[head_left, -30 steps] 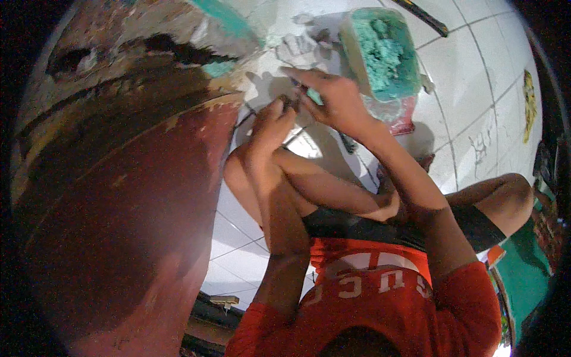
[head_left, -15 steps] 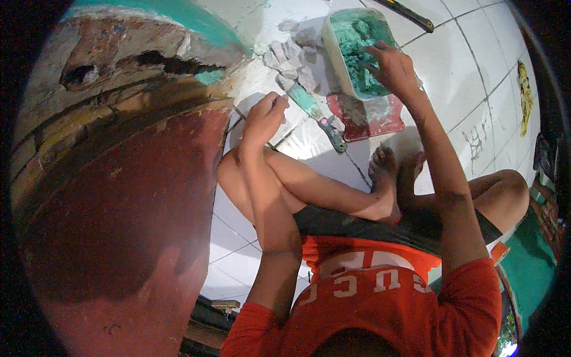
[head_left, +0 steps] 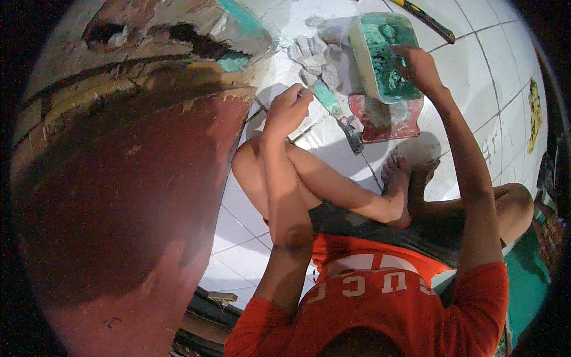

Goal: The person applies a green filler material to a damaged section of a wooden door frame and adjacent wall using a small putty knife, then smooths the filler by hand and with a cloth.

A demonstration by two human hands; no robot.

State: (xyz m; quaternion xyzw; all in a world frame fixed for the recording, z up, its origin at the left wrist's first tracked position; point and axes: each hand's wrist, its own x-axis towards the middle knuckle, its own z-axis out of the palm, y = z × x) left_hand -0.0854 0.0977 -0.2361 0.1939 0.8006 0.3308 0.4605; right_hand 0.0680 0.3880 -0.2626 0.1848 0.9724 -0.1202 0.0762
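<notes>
A pale rectangular plastic tub (head_left: 364, 65) holds lumpy turquoise-green paste (head_left: 380, 44). My right hand (head_left: 421, 69) reaches in over its right side, fingers bent down into the paste; their tips are partly hidden. My left hand (head_left: 289, 110) hovers above my bent knee with curled fingers. Anything inside that curl is hidden from view. Just right of it, a putty knife (head_left: 336, 110) with a green-smeared blade and dark handle lies on the floor. Below the tub sits a dusty red plate-like piece (head_left: 386, 122), which the tub partly covers.
Grey broken chunks (head_left: 312, 53) lie in a heap left of the tub. A dark-handled tool with yellow (head_left: 431, 24) rests at the top. A large red panel (head_left: 137, 196) and a broken, rough wall (head_left: 125, 35) stand on my left. Yellow wrapping (head_left: 533, 116) lies far right.
The view has shifted, so everything sits farther right in the picture. My right hand has stayed at the tub, its fingers drawn more together in the paste. My left hand remains curled.
</notes>
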